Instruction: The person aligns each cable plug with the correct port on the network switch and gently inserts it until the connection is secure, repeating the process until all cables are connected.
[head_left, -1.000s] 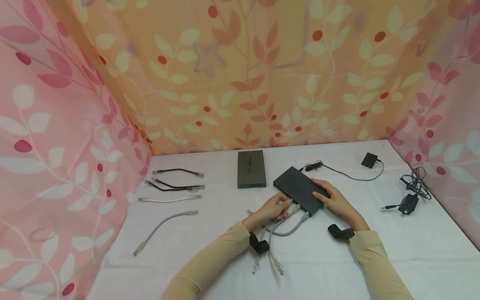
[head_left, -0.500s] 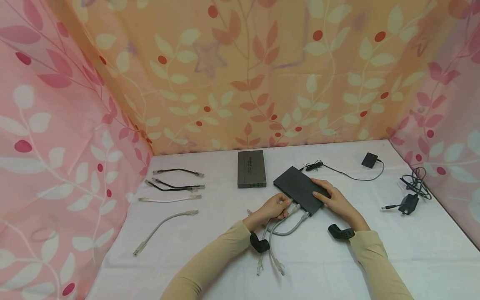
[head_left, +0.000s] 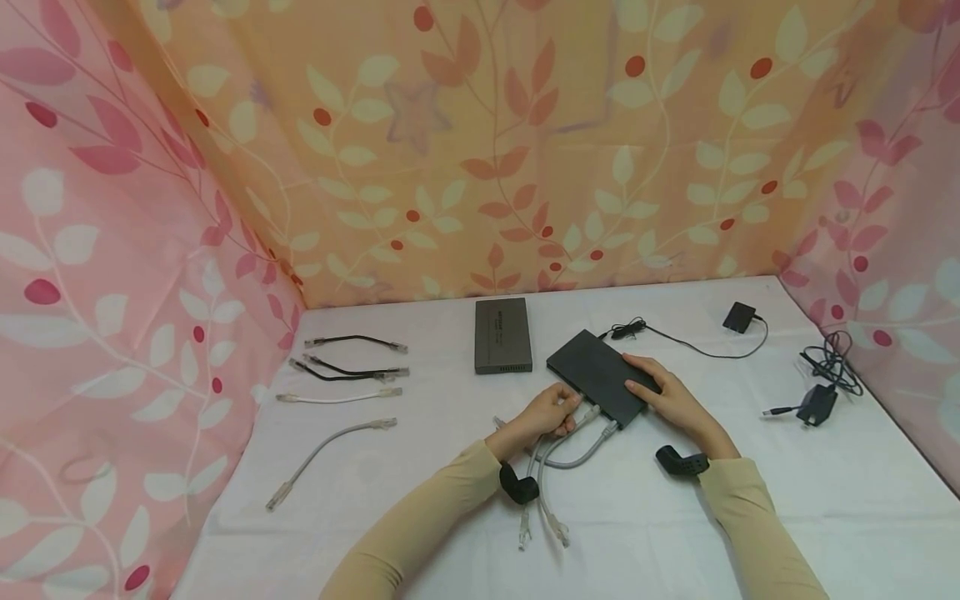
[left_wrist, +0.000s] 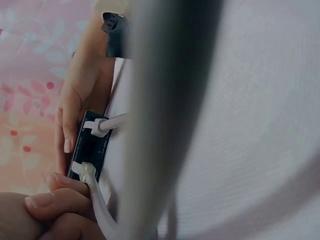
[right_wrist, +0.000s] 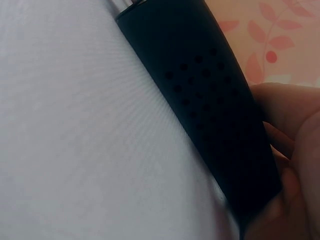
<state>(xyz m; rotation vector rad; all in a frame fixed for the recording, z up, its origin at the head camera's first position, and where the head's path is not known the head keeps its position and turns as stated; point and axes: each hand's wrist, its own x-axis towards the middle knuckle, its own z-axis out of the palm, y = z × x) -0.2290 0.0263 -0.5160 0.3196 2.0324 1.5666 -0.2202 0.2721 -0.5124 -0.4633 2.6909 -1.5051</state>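
Note:
A black network switch (head_left: 596, 375) lies angled on the white table. Two grey network cables are plugged into its near edge; one plug (head_left: 611, 430) shows at the corner, with another plug (left_wrist: 88, 172) beside my left fingers. My left hand (head_left: 551, 412) is curled at that edge and pinches a further network cable, its plug mostly hidden by my fingers. Loose cable ends (head_left: 558, 533) hang below my left wrist. My right hand (head_left: 675, 408) holds the switch by its right side, thumb on top; in the right wrist view the switch's vented side (right_wrist: 200, 100) faces the camera.
Behind stands a second grey switch (head_left: 503, 336). Several short cables lie at left, including a grey cable (head_left: 330, 458) and a white cable (head_left: 341, 398). At right are a power adapter (head_left: 739, 318), wired toward the held switch, and another adapter (head_left: 817, 407) with a coiled lead.
One loose cable end below my left wrist has shifted slightly right. Both hands and the switch stay nearly in place; the head view tilts very slightly.

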